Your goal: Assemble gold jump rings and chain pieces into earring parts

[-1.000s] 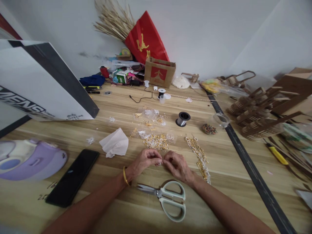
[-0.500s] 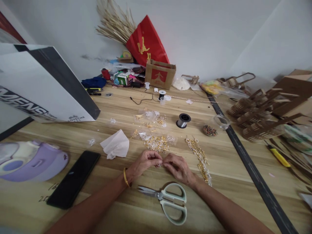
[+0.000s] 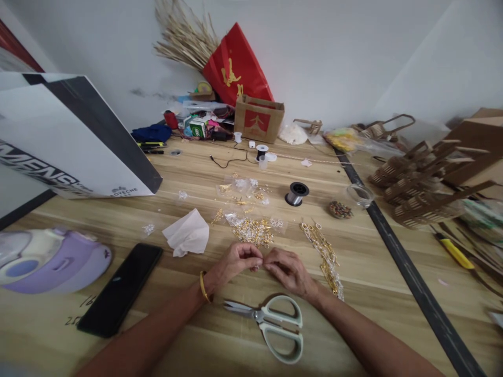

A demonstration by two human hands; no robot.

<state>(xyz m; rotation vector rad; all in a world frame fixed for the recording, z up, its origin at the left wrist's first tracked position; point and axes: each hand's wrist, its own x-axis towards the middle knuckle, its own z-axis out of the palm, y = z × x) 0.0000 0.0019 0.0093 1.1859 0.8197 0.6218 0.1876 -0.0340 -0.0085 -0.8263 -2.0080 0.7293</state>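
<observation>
My left hand (image 3: 234, 263) and my right hand (image 3: 286, 271) meet fingertip to fingertip on the wooden table (image 3: 188, 173), both pinched on a tiny metal piece (image 3: 257, 266) too small to name. A gold bangle (image 3: 203, 286) circles my left wrist. Just beyond the fingers lies a heap of small gold and silver findings (image 3: 253, 231). To the right of my right hand runs a pile of gold chains (image 3: 324, 255). Pale green scissors (image 3: 271, 319) lie closed between my forearms.
A crumpled tissue (image 3: 187, 233), a black phone (image 3: 120, 288) and a purple gadget (image 3: 51, 259) lie to the left. A wire spool (image 3: 296, 193), a bead dish (image 3: 340, 210), a white bag (image 3: 70, 141), a red bag (image 3: 236, 68) and wooden baskets (image 3: 420, 178) stand further back.
The hands have hardly moved and stay pinched together; the view has shifted slightly.
</observation>
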